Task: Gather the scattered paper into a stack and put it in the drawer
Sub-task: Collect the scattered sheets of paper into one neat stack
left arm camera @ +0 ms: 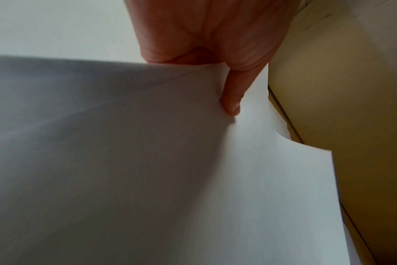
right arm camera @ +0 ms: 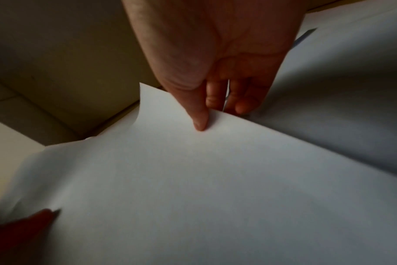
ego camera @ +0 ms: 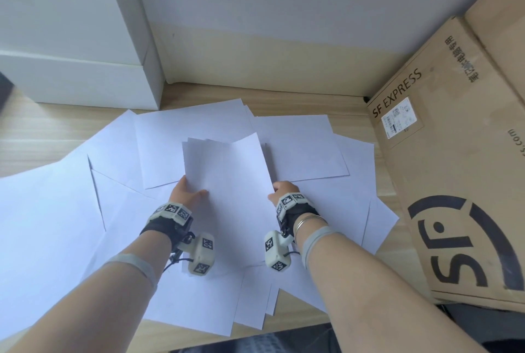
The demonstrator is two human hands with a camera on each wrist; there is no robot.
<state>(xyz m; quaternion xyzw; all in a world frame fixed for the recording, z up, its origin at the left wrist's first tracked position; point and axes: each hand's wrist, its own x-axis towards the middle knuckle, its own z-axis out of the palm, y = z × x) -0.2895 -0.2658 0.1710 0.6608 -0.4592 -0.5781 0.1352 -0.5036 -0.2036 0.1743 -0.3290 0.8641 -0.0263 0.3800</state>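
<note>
Wooden desk (ego camera: 42, 131) covered with scattered white sheets (ego camera: 306, 148). Brown cardboard box (ego camera: 454, 182) at right, white boxes (ego camera: 71, 40) at back left. Small paper stack (ego camera: 227, 179) at centre, held above loose sheets. Left hand (ego camera: 186, 192) pinches stack's left edge, thumb on top. Right hand (ego camera: 284, 189) pinches right edge, thumb on top, fingers beneath.

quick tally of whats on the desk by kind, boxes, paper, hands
white boxes: 2, stacked
brown cardboard boxes: 2 in view
held paper bundle: 1, gripped by left hand and right hand
loose sheets: overlapping, no exact count
hands: 2
total countable: 7
</note>
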